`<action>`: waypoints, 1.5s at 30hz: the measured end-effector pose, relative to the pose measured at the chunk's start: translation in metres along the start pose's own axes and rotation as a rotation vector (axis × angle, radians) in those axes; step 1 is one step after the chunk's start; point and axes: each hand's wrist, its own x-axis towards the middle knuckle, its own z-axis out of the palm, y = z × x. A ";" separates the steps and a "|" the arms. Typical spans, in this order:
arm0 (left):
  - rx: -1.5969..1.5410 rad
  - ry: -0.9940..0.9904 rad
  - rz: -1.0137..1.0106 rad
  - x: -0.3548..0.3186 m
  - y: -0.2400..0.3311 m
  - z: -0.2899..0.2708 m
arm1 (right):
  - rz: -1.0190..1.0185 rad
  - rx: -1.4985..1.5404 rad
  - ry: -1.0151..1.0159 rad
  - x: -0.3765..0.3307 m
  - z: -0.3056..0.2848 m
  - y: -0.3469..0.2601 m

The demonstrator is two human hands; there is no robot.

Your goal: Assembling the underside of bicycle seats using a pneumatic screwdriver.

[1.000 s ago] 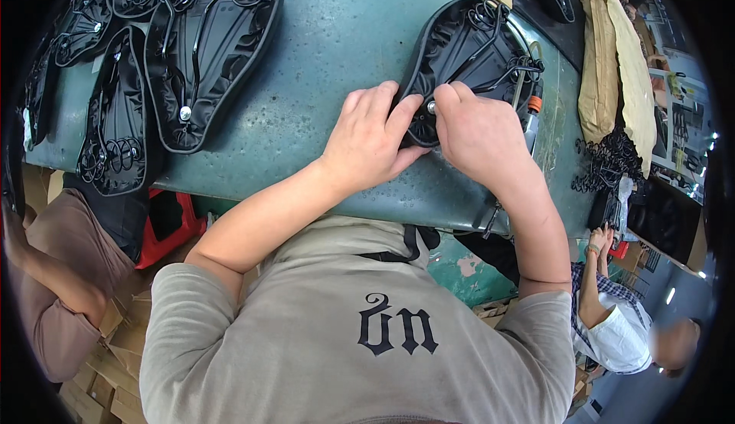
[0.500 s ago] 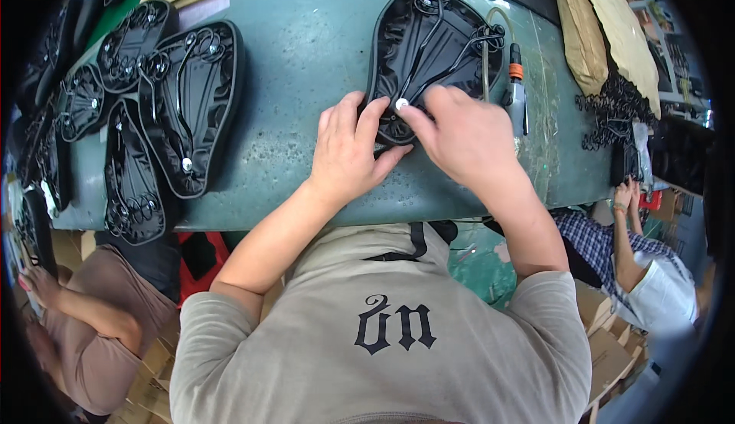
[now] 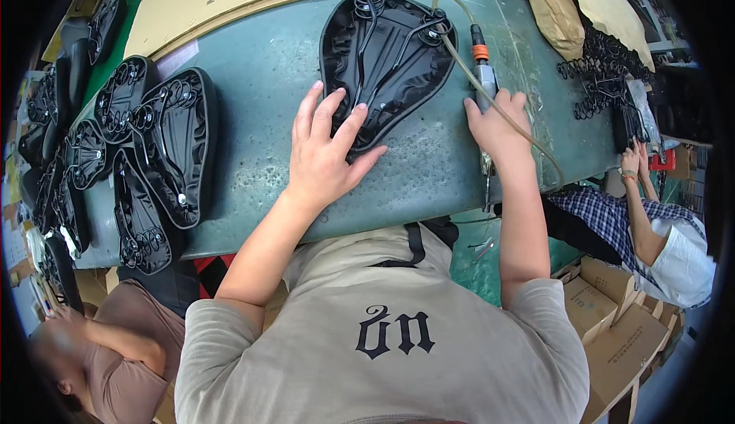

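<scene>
Black saddle (image 3: 381, 56): long axis fore-aft, tapering nearward.

One saddle (image 3: 409, 50) at upper centre, one power screwdriver (image 3: 485, 78) right of it, two co-workers (image 3: 122, 332); overlapping saddles (image 3: 181, 144) at left, seemingly four or more.

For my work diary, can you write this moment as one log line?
left hand: on upside-down bike seat | right hand: over power tool, grip unclear

On the table (image 3: 264, 110) lie, left to right, grouped saddles (image 3: 200, 129), one saddle (image 3: 388, 58), a tool (image 3: 488, 76).
</scene>
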 end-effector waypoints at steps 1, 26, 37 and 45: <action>-0.009 -0.012 0.010 0.000 0.000 -0.001 | -0.010 0.053 -0.037 0.003 -0.003 0.003; -0.267 0.084 -0.274 -0.005 -0.003 0.023 | -1.251 1.565 -0.020 -0.062 -0.088 -0.115; -0.325 0.118 -0.303 -0.014 -0.005 0.020 | -1.245 1.507 -0.230 -0.049 -0.064 -0.157; -0.350 0.129 -0.310 -0.012 -0.010 0.020 | -1.167 1.553 -0.296 -0.052 -0.068 -0.169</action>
